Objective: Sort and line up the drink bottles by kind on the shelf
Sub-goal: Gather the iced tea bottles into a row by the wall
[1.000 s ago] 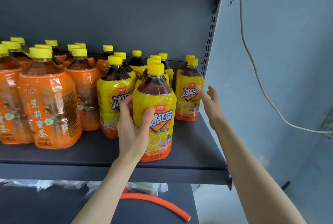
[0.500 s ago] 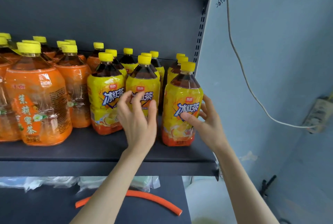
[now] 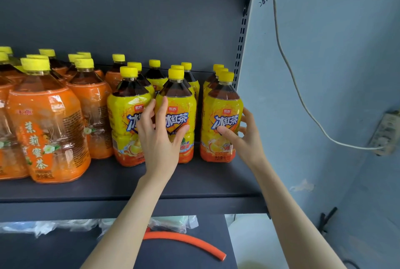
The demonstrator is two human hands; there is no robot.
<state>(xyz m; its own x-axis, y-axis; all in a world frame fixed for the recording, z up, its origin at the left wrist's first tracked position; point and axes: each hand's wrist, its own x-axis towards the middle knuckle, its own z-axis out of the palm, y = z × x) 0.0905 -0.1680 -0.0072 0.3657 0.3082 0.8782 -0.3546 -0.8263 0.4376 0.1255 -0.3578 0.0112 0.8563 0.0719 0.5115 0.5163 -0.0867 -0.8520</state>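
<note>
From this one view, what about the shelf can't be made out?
Head view:
Orange-label bottles: row cut off by the left edge.
Rear yellow-label bottles: front bottles hide all but caps.
Label of the middle bottle: partly covered by the left hand.
Plastic bags below: mostly hidden by the shelf.

The right hand has pushed the right-end yellow bottle back into line.

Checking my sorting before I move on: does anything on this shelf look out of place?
Maybe one: an orange-label tea bottle stands at the back, just behind the left yellow iced tea row, possibly in its column. Nothing is tipped or spilled.
</note>
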